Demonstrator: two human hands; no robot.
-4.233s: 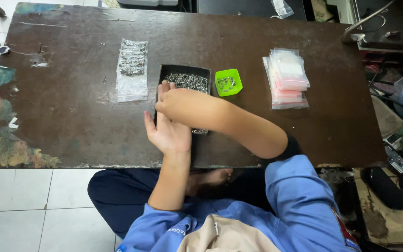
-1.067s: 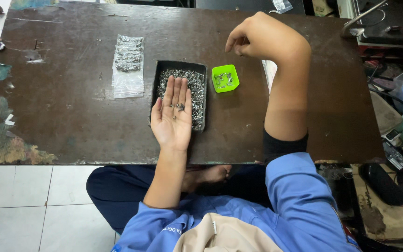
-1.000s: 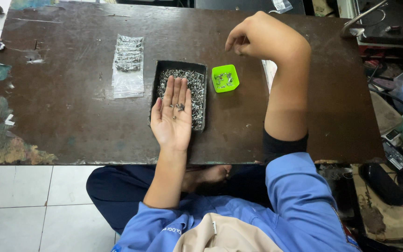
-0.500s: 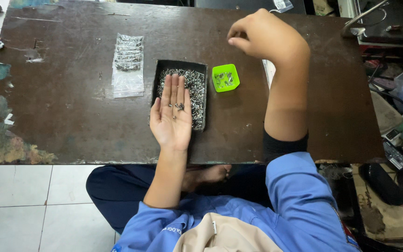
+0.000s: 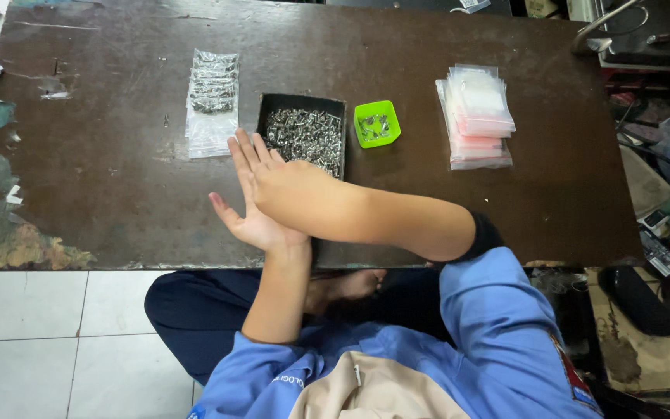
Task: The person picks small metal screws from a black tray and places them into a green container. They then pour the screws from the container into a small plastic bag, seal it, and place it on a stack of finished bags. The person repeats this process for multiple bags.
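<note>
Lower frame: white tiled floor (image 5: 56, 341). Centre: worn dark brown table (image 5: 118, 194). Left hand (image 5: 253, 221) lies flat, palm up; right hand (image 5: 273, 182) is laid flat across it, fingers extended, grasping nothing visible. Just beyond: black tray of small metal parts (image 5: 304, 136), green dish (image 5: 376, 124), filled clear bags (image 5: 212, 101), stacked pink-edged bags (image 5: 476, 116). Half a second earlier the right hand hovered upper right, over the stack.

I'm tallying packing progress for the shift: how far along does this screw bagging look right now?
Done: one filled clear bag lies left of the black tray. In hand: the right hand is laid over the open left palm at the tray's near edge; what lies between them is hidden. Left: the tray is full of screws, the green cup holds a few, and a stack of empty bags waits.
</note>
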